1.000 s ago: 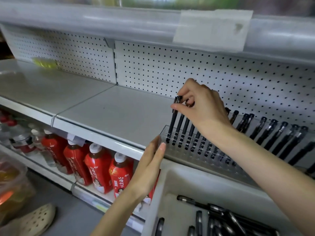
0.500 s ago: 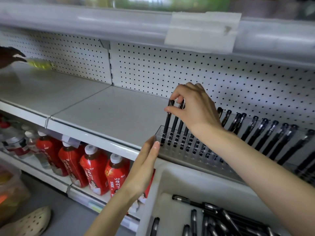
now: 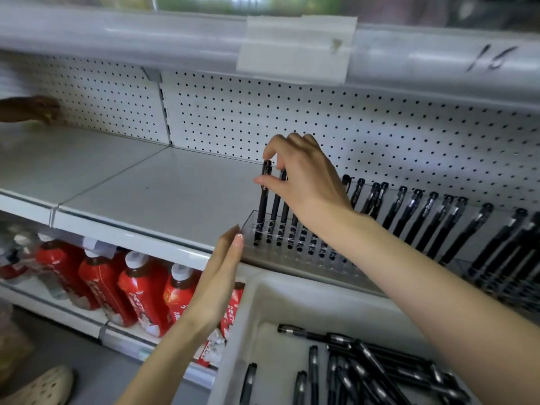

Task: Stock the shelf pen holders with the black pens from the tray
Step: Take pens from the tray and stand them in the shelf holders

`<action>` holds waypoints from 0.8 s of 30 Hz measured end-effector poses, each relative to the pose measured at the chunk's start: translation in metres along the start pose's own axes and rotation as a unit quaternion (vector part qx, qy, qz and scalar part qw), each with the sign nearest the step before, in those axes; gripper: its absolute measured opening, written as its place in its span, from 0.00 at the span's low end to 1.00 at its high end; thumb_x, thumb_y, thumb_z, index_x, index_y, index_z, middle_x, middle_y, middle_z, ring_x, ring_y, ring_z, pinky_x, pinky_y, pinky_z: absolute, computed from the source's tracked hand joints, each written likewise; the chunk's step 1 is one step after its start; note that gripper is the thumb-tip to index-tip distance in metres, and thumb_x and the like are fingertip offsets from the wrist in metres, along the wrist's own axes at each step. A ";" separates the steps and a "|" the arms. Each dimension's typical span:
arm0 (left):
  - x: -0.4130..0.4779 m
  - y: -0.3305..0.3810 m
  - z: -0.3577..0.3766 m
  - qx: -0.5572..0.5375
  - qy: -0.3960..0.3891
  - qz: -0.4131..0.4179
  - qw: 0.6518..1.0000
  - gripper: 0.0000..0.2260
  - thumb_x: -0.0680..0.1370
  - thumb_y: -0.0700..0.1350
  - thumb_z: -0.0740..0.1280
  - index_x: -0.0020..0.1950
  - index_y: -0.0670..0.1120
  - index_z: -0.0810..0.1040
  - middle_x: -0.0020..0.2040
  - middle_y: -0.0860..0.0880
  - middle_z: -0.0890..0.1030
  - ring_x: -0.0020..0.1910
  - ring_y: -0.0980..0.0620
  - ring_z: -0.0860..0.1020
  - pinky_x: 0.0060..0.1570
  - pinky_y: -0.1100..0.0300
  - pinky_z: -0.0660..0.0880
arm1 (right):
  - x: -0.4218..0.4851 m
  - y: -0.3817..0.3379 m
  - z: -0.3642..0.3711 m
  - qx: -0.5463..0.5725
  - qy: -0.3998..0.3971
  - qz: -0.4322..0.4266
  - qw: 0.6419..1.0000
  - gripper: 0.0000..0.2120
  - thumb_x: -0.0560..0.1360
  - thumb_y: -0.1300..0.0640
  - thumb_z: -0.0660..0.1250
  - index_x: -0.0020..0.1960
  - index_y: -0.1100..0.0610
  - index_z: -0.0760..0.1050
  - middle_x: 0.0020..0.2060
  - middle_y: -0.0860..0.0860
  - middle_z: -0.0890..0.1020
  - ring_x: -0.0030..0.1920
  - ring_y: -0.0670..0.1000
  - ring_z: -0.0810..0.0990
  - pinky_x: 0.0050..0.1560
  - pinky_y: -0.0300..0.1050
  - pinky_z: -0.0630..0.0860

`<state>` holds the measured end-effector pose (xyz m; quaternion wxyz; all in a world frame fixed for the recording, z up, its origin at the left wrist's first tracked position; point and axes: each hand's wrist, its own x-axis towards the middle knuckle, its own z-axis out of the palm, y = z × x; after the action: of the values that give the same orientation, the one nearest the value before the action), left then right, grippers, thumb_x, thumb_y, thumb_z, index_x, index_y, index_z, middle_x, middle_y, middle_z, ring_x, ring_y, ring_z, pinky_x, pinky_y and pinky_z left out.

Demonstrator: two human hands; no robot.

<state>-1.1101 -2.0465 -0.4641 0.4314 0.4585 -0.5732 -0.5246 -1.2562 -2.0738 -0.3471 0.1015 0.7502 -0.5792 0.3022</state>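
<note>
Since the earlier frames the black pen (image 3: 263, 206) has swung upright and sunk into the end slot of the pen holder (image 3: 336, 266), directly under the right hand (image 3: 306, 182), which pinches its cap. The left hand (image 3: 216, 285), fingers straight, sits at the holder's end, touching or nearly so. Seating looks almost done; next comes letting go and reaching to the tray (image 3: 248, 317) below both hands.

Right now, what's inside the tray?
Loose black pens lie in the tray, mostly at its right. The right arm covers its far corner; its near end is out of frame.
</note>
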 end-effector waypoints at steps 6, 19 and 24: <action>-0.026 0.026 -0.007 0.039 0.065 0.053 0.996 0.25 0.77 0.61 0.53 0.73 0.57 0.62 0.71 0.61 0.66 0.68 0.65 0.64 0.62 0.66 0.60 | -0.034 -0.006 -0.024 0.088 -0.007 0.019 0.996 0.14 0.73 0.49 0.69 0.55 0.53 0.72 0.43 0.45 0.73 0.46 0.45 0.72 0.49 0.42 0.72; -0.102 0.022 0.012 0.131 -0.007 -0.060 0.990 0.25 0.78 0.57 0.58 0.74 0.55 0.61 0.64 0.66 0.65 0.60 0.66 0.65 0.58 0.67 0.60 | -0.207 0.052 -0.017 0.223 -0.157 0.238 0.932 0.08 0.68 0.51 0.74 0.41 0.45 0.74 0.39 0.47 0.80 0.40 0.48 0.78 0.43 0.40 0.74; -0.106 0.009 0.008 0.137 -0.034 -0.076 0.987 0.19 0.78 0.55 0.61 0.68 0.56 0.68 0.56 0.64 0.75 0.55 0.65 0.73 0.49 0.69 0.67 | -0.243 0.072 -0.006 0.199 -0.167 0.335 0.906 0.09 0.68 0.52 0.75 0.43 0.51 0.76 0.36 0.45 0.79 0.37 0.44 0.77 0.37 0.26 0.71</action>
<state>-1.0970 -1.9406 -0.4569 0.3035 0.5371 -0.6180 -0.4874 -1.3607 -1.8972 -0.4954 -0.2552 0.5562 -0.7325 0.2982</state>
